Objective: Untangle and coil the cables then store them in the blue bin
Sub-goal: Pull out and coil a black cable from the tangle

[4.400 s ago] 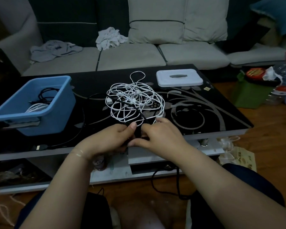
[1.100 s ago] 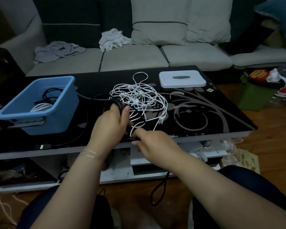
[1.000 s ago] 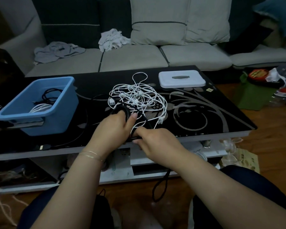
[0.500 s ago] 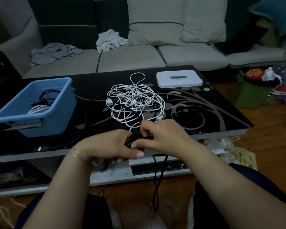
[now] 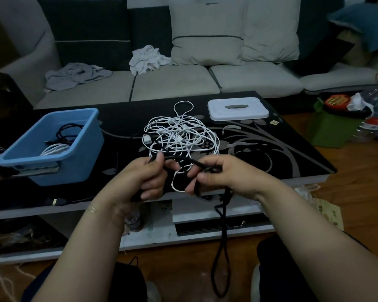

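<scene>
At the bottom of the frame, a long loop of the black cable [image 5: 220, 253] hangs toward the floor between the person's knees. Just above it, in mid-frame, both hands work that cable over the near edge of the table [image 5: 292, 153]. The left hand [image 5: 143, 182] has its fingers curled round gathered turns, thumb pressing the strand on top, probably to keep the finished coil from springing open. The right hand [image 5: 218, 175] pinches the cable between thumb and bent fingers, seemingly feeding the next turn across. Half a second ago the hands sat close together and lower; now they are drawn apart with a taut span between them, and the hanging loop looks longer. Beyond the hands, the white cable tangle [image 5: 179, 136] lies untouched at centre. At the left, the blue bin [image 5: 83, 149] already holds a black and a white coil. At the far edge rests a white lidded box [image 5: 238, 109].
</scene>
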Demonstrator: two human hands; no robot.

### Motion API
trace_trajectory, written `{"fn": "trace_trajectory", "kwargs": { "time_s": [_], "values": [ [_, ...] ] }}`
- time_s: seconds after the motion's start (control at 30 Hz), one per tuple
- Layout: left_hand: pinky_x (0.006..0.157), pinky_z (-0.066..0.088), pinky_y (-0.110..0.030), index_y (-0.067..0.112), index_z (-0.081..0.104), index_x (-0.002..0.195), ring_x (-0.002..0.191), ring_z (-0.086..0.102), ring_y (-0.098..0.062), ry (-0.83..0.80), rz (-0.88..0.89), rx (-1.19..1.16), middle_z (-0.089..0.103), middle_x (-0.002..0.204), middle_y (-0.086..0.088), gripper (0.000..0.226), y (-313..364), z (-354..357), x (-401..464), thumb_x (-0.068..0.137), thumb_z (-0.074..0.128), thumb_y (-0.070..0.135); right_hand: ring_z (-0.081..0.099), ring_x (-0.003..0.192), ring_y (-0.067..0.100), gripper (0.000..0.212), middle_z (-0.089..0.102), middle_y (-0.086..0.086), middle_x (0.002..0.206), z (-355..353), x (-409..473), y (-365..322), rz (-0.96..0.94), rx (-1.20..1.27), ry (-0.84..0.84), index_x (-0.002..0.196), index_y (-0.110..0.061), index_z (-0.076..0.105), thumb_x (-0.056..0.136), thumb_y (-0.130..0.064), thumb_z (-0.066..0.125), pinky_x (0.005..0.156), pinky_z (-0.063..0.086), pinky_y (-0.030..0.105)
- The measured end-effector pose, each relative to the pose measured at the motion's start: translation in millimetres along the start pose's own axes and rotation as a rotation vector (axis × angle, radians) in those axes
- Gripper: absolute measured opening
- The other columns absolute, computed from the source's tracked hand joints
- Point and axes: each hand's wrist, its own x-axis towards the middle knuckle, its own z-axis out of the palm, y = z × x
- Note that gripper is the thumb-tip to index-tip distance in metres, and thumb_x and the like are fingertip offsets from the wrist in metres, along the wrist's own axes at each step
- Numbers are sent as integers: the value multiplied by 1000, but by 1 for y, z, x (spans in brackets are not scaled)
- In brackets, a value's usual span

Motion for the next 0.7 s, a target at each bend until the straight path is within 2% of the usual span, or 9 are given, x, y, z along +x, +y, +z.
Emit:
{"fn": "trace_trajectory", "kwargs": {
  "time_s": [0.07, 0.17, 0.27, 0.37, 0.47, 0.53, 0.63, 0.7],
  "values": [
    [39, 17, -16, 5, 69, 90, 29, 24, -2, -42, -8, -29, 28, 39, 8, 61, 0, 1, -1, 66, 78, 60, 71, 68, 26, 24, 72, 14, 76, 2, -2, -6, -7, 190, 93, 97, -6, 56, 77, -18, 63, 67, 59, 33],
    [38, 23, -13, 2, 67, 99, 30, 25, 0, -188, -39, -30, 28, 40, 10, 63, -1, 3, -4, 77, 68, 60, 65, 49, 19, 21, 68, 10, 63, 2, -4, -10, -65, 344, 291, 90, -13, 54, 74, -24, 62, 48, 55, 27],
    [39, 25, -12, 3, 68, 109, 31, 27, 3, -279, -20, -90, 22, 41, 10, 62, -4, 10, -1, 85, 59, 60, 61, 44, 14, 11, 66, 8, 60, 8, 1, -7, -70, 390, 407, 89, -16, 54, 83, -23, 61, 41, 50, 21],
    [38, 29, -13, 1, 67, 115, 31, 28, 4, -243, 3, -162, 21, 41, 10, 68, -5, 17, 3, 84, 58, 61, 58, 42, 13, 6, 65, 6, 59, 13, 6, -2, -73, 430, 467, 89, -17, 55, 89, -21, 59, 39, 46, 19],
    [39, 30, -13, -3, 62, 120, 31, 31, 5, -245, 1, -271, 25, 41, 11, 71, -5, 20, 6, 88, 52, 59, 56, 43, 15, 12, 68, 13, 69, 13, 7, -3, -59, 494, 428, 80, -19, 57, 92, -19, 56, 40, 44, 19],
    [39, 28, -13, -6, 59, 123, 30, 30, 3, -279, 11, -372, 38, 42, 12, 71, -4, 21, 7, 93, 40, 56, 57, 45, 17, 18, 66, 13, 74, 14, 6, -4, -30, 465, 374, 75, -17, 56, 92, -15, 52, 43, 46, 22],
    [42, 31, -18, -13, 46, 131, 36, 30, -4, -351, 77, -591, 56, 52, 4, 75, -3, 15, 9, 98, 33, 53, 60, 49, 19, 7, 62, 5, 68, 16, 4, -3, -7, 511, 266, 79, -15, 49, 85, -15, 54, 49, 52, 27],
    [46, 33, -21, -16, 36, 136, 42, 35, -8, -379, 126, -743, 61, 61, -4, 79, -3, 10, 10, 100, 28, 54, 59, 47, 18, 13, 63, 4, 69, 18, 2, -3, 22, 526, 189, 84, -18, 48, 76, -22, 58, 47, 50, 25]
  ]
}}
